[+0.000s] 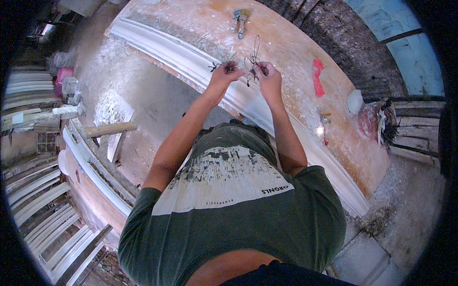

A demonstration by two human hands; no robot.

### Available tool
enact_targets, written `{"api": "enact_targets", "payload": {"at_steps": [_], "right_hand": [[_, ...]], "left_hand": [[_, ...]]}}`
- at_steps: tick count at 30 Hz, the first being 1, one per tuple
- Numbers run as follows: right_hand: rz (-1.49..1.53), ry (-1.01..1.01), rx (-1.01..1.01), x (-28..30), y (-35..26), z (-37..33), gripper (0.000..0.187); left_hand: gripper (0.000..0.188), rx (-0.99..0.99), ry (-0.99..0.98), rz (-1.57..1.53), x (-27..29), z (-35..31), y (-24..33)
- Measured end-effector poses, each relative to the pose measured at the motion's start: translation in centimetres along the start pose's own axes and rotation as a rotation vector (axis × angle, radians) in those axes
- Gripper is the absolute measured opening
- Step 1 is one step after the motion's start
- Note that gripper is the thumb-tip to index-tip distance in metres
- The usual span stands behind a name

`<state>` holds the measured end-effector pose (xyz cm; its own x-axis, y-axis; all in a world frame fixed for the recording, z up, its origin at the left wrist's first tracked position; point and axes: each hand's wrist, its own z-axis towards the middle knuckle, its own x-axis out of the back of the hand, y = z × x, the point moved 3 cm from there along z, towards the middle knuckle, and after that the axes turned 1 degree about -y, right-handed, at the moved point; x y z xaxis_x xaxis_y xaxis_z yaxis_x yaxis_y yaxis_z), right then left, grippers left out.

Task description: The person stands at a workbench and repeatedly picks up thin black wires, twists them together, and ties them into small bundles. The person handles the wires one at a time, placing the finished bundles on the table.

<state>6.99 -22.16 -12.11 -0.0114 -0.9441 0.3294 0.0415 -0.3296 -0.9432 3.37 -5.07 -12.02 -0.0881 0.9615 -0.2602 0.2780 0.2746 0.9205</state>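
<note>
Both my hands are raised over a long white plaster-like moulding (176, 50) that runs along the near edge of the worktable. My right hand (269, 75) is closed on a tangle of thin dark strands (253, 60), with a loop standing up from it; whether it is wire or string I cannot tell. My left hand (226, 76), beside it, pinches a smaller bunch of the same dark strands (214, 66), whose ends poke out to the left. A small gap separates the fingertips of the two hands.
A paintbrush (240, 21) lies on the stained worktable (291, 43) beyond my hands. Farther right are a crumpled red strip (317, 77) and a pale round piece (354, 101). White moulding lengths (40, 195) are racked at the left, near a wooden bar (110, 129).
</note>
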Motion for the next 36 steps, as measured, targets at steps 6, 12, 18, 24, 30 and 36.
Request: {"api": "enact_targets", "payload": {"at_steps": [6, 12, 18, 24, 30, 36], "right_hand": [[-0.034, 0.027, 0.012, -0.1, -0.5, -0.5, 0.016], [0.061, 0.056, -0.046, -0.5, 2.1, -0.6, 0.017], [0.118, 0.073, -0.052, -1.0, 4.2, -0.1, 0.021], [0.149, 0.039, -0.052, -1.2, 2.1, -0.2, 0.021], [0.254, 0.053, -0.120, -0.7, 1.3, -0.1, 0.017], [0.313, 0.021, -0.097, 0.6, 0.6, 0.1, 0.015]], "left_hand": [[0.038, 0.029, -0.102, 0.123, -2.6, 1.5, -0.7], [0.029, 0.066, -0.143, 0.023, -2.1, 1.8, -2.2], [0.028, -0.054, -0.157, 0.207, -1.9, 0.9, -1.4], [0.023, -0.138, -0.128, 0.346, -1.5, 1.4, -2.1], [0.020, -0.122, -0.112, 0.496, -1.2, 1.3, -1.7], [0.010, 0.220, -0.018, -0.089, 0.0, 0.7, -2.2]]}}
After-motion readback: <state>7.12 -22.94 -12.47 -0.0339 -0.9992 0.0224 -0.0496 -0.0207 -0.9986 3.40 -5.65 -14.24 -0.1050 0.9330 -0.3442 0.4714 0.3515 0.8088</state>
